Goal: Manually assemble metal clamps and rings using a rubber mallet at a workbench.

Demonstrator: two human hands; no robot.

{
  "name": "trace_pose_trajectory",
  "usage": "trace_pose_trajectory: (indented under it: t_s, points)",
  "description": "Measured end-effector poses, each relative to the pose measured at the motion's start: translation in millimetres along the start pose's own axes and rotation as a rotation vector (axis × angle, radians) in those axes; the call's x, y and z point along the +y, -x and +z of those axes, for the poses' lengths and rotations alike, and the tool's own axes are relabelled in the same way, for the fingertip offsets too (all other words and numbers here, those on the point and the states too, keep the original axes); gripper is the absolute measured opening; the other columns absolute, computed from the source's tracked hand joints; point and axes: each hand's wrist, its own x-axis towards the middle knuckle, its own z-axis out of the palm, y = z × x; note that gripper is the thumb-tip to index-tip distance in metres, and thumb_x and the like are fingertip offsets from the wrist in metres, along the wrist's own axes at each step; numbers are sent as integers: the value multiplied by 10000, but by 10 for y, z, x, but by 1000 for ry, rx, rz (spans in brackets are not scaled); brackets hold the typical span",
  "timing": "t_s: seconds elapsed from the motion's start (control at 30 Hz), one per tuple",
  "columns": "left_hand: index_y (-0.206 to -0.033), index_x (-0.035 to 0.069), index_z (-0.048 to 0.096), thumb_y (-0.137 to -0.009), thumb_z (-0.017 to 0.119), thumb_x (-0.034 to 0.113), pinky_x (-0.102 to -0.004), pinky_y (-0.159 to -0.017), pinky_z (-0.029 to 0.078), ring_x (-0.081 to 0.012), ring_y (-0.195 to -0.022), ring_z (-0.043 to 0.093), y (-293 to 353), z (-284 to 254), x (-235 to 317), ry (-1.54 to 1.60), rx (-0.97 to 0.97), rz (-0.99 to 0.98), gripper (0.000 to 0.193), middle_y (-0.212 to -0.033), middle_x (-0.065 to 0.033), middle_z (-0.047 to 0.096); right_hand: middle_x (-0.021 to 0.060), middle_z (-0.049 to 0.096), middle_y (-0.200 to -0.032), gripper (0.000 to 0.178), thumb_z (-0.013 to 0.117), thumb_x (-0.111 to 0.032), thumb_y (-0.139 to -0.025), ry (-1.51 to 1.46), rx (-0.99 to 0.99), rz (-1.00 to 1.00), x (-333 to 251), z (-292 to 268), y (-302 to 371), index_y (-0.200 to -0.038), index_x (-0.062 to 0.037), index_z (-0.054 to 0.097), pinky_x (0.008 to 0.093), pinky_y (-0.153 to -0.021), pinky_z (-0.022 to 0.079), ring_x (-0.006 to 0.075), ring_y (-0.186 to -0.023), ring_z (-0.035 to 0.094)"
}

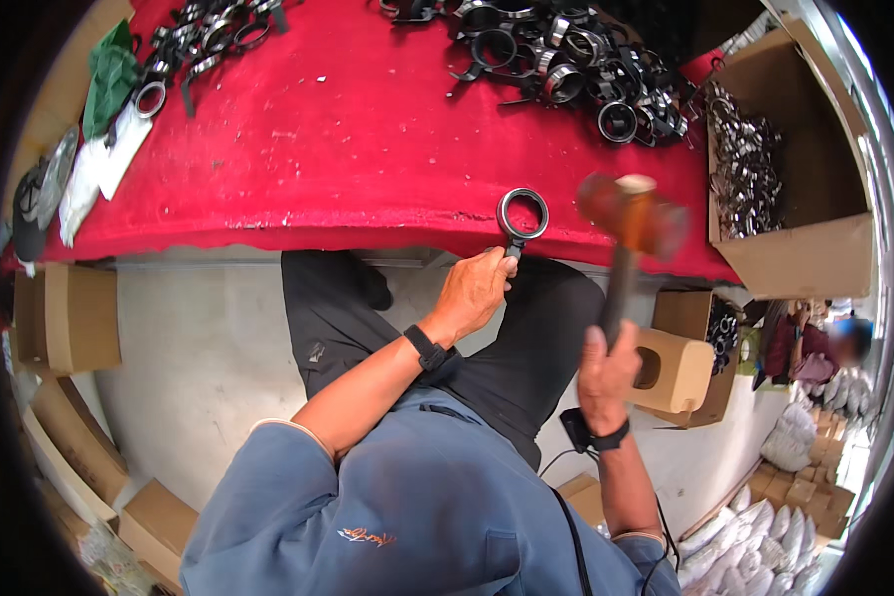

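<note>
My left hand (pixel 475 291) is closed round the short dark stem of a ring-shaped metal part (pixel 516 236) with a silver inner band. The ring rests at the near edge of the red-covered table (pixel 298 169). In my right hand (pixel 608 375) is a mallet (pixel 623 273), gripped by its dark handle. Its brownish head, blurred by motion, is raised to the right of the ring and apart from it.
Similar black and silver ring parts lie heaped at the far right (pixel 566 60) and far left (pixel 209 35). An open cardboard box (pixel 795 263) of shiny metal pieces stands at the right. Other cartons (pixel 84 318) line the left. Another person (pixel 818 353) is at the far right.
</note>
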Motion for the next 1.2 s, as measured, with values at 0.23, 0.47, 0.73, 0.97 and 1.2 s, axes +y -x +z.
trace_pose_trajectory:
  t_s: [0.23,0.47,0.73,0.97,1.2]
  points:
    - [-971,0,585,-1154,479,313,-453,-726,571,-355,-803,752,-72,124,-10,-139,70,125,378,-884,-182,713,229,665,-763,332,710,-277,-1041,215,-163,-405,-134,-305,-547,-1105,6,550,476,-565,517,448,-622,639]
    - [-967,12,569,-1155,472,324,-526,-719,509,-441,-802,672,-4,-13,-46,-82,118,161,376,-842,-197,671,-40,504,-655,411,587,-417,-1114,-365,101,-239,-1280,-1319,-1277,-1198,-17,631,256,-451,329,61,-514,468]
    - [-988,12,560,-1131,534,265,-534,-711,479,-465,-847,646,51,-40,-3,-159,43,182,291,-865,-204,615,43,529,-648,382,576,-392,-1122,-103,-682,437,-356,-491,-1370,-1012,-27,544,345,-477,438,161,-510,528]
    - [-1101,26,601,-1051,657,148,-539,-730,501,-466,-905,641,87,-31,-155,-115,-35,346,144,-1017,-203,650,20,504,-683,461,541,-486,-1123,-642,-315,321,-79,-242,-679,-1194,-31,550,275,-437,392,109,-477,487]
    - [-1303,54,678,-836,819,-3,-417,-888,639,-373,-1123,727,198,-433,238,-254,43,703,491,-1499,-187,601,18,525,-692,423,587,-476,-1111,-799,-335,391,319,281,-293,-1166,-57,561,284,-447,419,112,-494,504]
